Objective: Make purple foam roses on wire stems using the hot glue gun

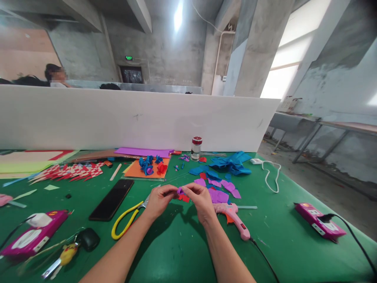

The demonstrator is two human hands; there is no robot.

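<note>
Can follow both forearms [125, 243] only up from the bottom edge. Cannot trace the cord [263, 257] past that edge either. At left, find keys [88, 239], blurred, and just beyond, a purple power strip [37, 236], with cable cut off at the left edge and labels too small to read. Can make out the handles of a yellow-handled tool [134, 216], but not the whole tip, partly hidden behind the left hand [159, 200]. Cannot see the nozzle of the glue gun [240, 224], covered by the right hand [202, 200].

Pinching a small purple scrap [180, 191] between the fingers of both hands, tips nearly meeting, above the tabletop [173, 255]. Cannot tell its full shape under the fingertips.

Just past, notice red scraps [185, 198], and to the right, petals [219, 195], overlapping and partly hidden by the right hand. Farther back, spot paper flowers [145, 166] on an orange sheet [137, 172], then a jar [196, 149] before the white board [132, 118]. Over that, glimpse a person [55, 76], mostly blocked from view.
</note>
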